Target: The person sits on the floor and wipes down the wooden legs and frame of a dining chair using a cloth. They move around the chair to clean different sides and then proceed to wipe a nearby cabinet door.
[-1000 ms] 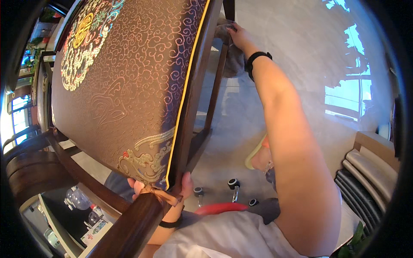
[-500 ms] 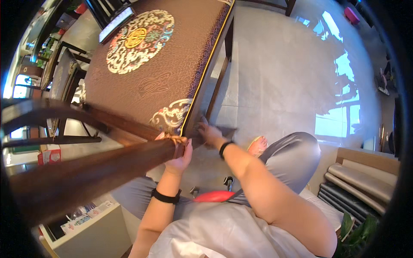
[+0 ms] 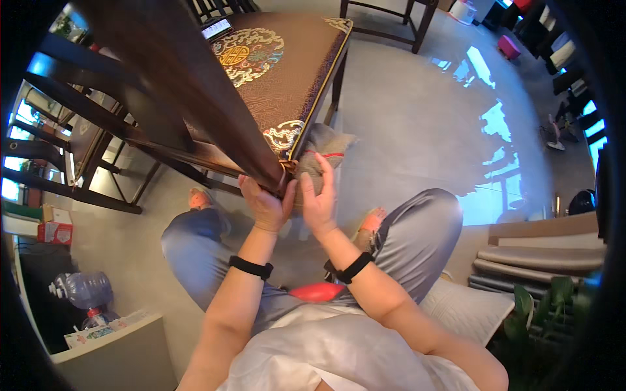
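A dark wooden chair (image 3: 215,111) stands in front of me with its back post slanting toward me. Its seat carries a brown brocade cushion (image 3: 274,98) with a round patterned medallion and yellow piping. At the near corner, an orange-brown cord tie (image 3: 289,167) lies against the post. My left hand (image 3: 266,210) is at the foot of that post, fingers apart, palm turned up. To its right, my right hand (image 3: 318,199) is open, thumb and fingers spread. Behind it hangs or rests a greyish-brown cloth piece (image 3: 331,146) with a red stripe; its lower part is partly hidden.
A phone (image 3: 216,28) with a lit screen lies at the cushion's far end. More dark chairs (image 3: 98,153) stand at left and far back. A pale bin-like box (image 3: 124,352) with a large plastic bottle (image 3: 85,289) is at lower left. Rolled material (image 3: 535,257) and a plant (image 3: 554,300) sit at right.
My view has shifted, so the chair post now stands steeper. My right hand has drawn back from the cushion's corner and opened. My left hand has left the cord tie and opened.
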The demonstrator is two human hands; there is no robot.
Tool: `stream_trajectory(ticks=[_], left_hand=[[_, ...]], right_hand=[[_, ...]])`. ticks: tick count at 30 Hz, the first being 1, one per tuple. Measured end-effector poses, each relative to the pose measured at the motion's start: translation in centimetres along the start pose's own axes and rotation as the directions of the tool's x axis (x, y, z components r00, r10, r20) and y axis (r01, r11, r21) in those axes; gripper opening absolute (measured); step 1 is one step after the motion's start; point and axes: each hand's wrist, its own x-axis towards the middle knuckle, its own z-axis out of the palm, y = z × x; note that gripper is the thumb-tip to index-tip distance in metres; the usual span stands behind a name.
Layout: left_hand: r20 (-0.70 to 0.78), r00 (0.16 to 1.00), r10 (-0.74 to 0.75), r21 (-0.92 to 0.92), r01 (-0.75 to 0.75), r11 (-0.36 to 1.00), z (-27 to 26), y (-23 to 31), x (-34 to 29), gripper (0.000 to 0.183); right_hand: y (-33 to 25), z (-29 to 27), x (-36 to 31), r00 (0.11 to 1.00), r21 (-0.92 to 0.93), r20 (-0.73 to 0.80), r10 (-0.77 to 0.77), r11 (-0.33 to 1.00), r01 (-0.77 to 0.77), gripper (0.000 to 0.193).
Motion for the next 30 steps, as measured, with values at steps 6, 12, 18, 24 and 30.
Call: stream_trajectory(ticks=[6,12,18,24,30], left_hand=[[0.091,0.973,-0.213,-0.058,0.218,0.974,-0.5,1.6,1.0,0.068],[-0.029,0.944,-0.327,-0.214,0.314,0.925,-0.8,2.1,1.7,0.050],[0.076,0.931,-0.357,-0.330,0.361,0.872,-2.0,3.2,3.6,0.051],[0.243,0.846,-0.475,-0.398,0.534,0.746,-2.4,3.1,2.5,0.055],[0.230,0.841,-0.489,-0.404,0.540,0.738,-2.2,3.1,2.0,0.054]], right_hand=[[-2.7,1.0,1.0,0.973,-0.401,0.017,-0.229,0.890,0.217,0.041],[-2.8,0.3,3.0,0.942,-0.488,0.131,-0.309,0.807,0.332,0.041],[-0.2,0.2,11.7,0.965,-0.616,-0.001,-0.263,0.760,0.207,0.040],[1.5,-1.0,23.2,0.988,-0.715,0.047,-0.147,0.686,0.136,0.044],[2.8,-3.4,30.9,0.963,-0.770,0.258,-0.077,0.586,0.253,0.042]])
